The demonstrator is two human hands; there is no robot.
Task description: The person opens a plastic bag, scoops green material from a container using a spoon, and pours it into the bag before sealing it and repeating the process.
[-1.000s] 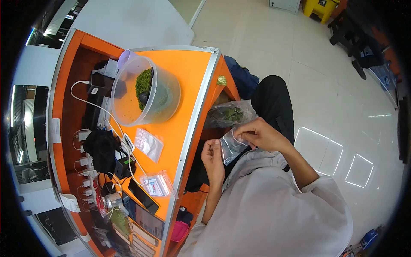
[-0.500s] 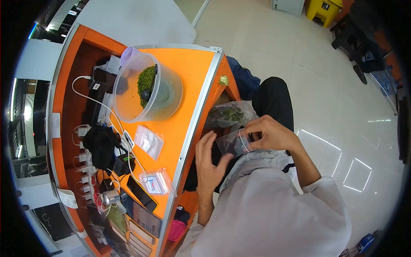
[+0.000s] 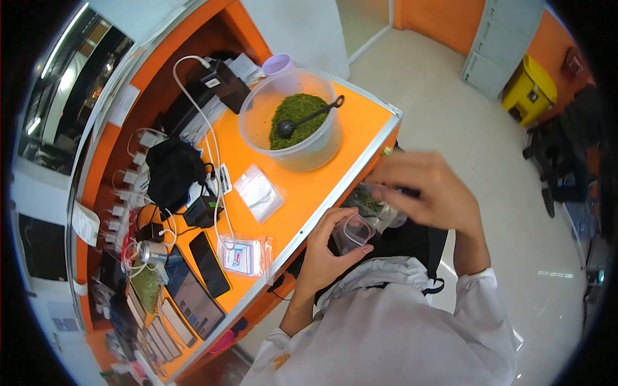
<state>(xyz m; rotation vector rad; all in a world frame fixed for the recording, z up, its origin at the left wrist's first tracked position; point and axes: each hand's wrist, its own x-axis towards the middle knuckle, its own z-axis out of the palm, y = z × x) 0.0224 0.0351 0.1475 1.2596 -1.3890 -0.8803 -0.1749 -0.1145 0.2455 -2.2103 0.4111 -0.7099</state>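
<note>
My left hand [image 3: 325, 254] holds a small clear plastic bag [image 3: 355, 231] by its rim, with the mouth spread into a round opening. Above and to the right of it, my right hand [image 3: 428, 190] is raised and blurred by motion; whether anything is between its fingers cannot be made out. Behind the hands lies a larger clear bag [image 3: 385, 215] with green leafy material. On the orange table [image 3: 315, 193] stands a clear round tub [image 3: 309, 154] of chopped green material [image 3: 299, 109], with a black scoop [image 3: 309, 120] resting in it.
Flat clear bags [image 3: 259, 194] and a printed packet [image 3: 241, 256] lie on the table. Nearby are a black phone [image 3: 209, 264], a tablet [image 3: 193, 299], a tin can [image 3: 151, 252], white cables and a purple cup [image 3: 278, 64]. A yellow bin [image 3: 529, 91] stands at the far right.
My right hand has left the small bag and moved up and right. The bag's mouth has come open in my left hand. The view has turned, showing more of the tub's inside.
</note>
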